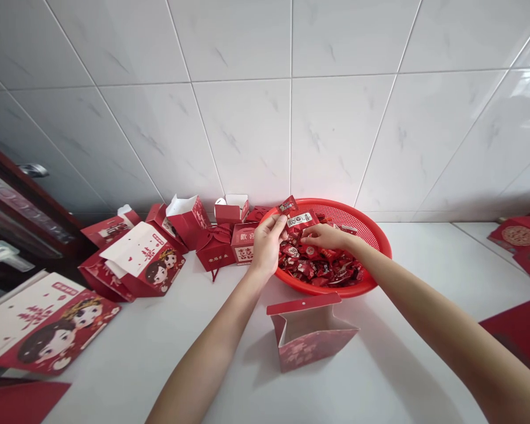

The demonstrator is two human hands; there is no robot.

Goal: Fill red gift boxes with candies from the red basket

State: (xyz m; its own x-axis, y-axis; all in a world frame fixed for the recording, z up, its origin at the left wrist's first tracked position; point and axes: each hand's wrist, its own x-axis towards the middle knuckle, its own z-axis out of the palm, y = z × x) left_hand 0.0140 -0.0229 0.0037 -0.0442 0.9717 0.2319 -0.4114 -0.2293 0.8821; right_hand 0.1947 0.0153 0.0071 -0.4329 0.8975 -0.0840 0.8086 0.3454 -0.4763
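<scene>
At the far left, a big box with two cartoon faces [48, 324] is on the white tabletop [441, 259]. Next to it is a box with a white front [145, 259] and two more cartoon faces. Then come some small red boxes near the wall, like the dark red box [214, 250] with a cord and the box with big writing [245, 244].

The left arm [212, 347] comes up from the bottom and leans to the right. At its end, the left hand [267, 238] is over the left edge of the red basket [382, 241]. Its thumb and fingers are pinched together on a small red packet [287, 205], which sticks up past the fingertips. Just beside it is a packet with a white label [301, 220], and I can't tell which hand has it.

The basket is full of red packets [322, 271]. In front of it stands an open box [313, 353], with its top flap tipped back.

The right hand [324, 237] is over the packets with its fingers bent. I can't tell if it is gripping anything. The right arm [424, 315] slants in from the bottom right corner. At the far right are more red boxes [523, 238].
</scene>
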